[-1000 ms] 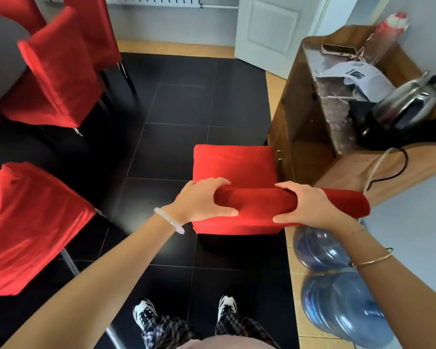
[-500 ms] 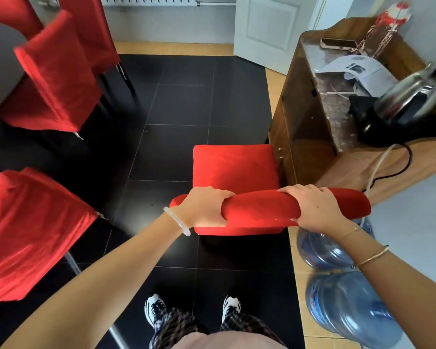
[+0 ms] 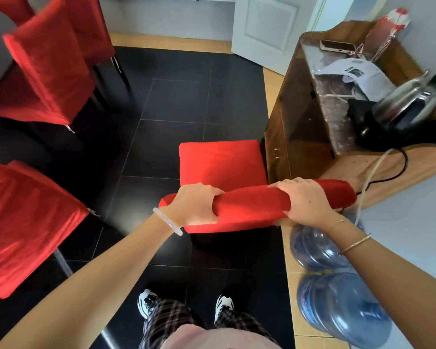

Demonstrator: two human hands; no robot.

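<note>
Fingers have curled tighter: left hand (image 3: 194, 205) and right hand (image 3: 305, 201) grip the red chair backrest (image 3: 249, 204) beneath them.

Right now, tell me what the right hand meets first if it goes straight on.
The right hand grips the chair's backrest. Carried on past it, it heads for the red seat cushion, likely the first thing met, though depth is unclear.
</note>
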